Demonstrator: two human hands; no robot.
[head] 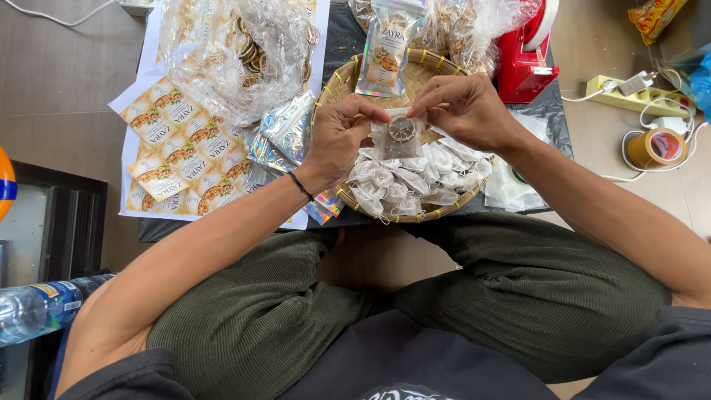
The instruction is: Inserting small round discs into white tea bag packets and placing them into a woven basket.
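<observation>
Crossed legs (pixel 444 296) low in frame. Above, centre frame: left hand (pixel 337 137) and right hand (pixel 466 107), fingertips pinched shut on small white mesh pouch (pixel 400 137) with dried slice inside, over woven tray (pixel 337 89) of filled pouches (pixel 404 181). Upper left: clear bag of dried slices (pixel 241 52).

The left hand (pixel 341 133) and right hand (pixel 466 111) pinch the top corners of a small white mesh sachet (pixel 400 139) at frame centre, a dark dried slice visible inside; below it, a woven bamboo tray (pixel 337 85) holds a pile of filled sachets (pixel 415 181); a printed pouch (pixel 386 48) stands at the tray's upper edge; a red tape dispenser (pixel 522 63) sits upper right; printed label sheets (pixel 174 141) lie at left.
</observation>
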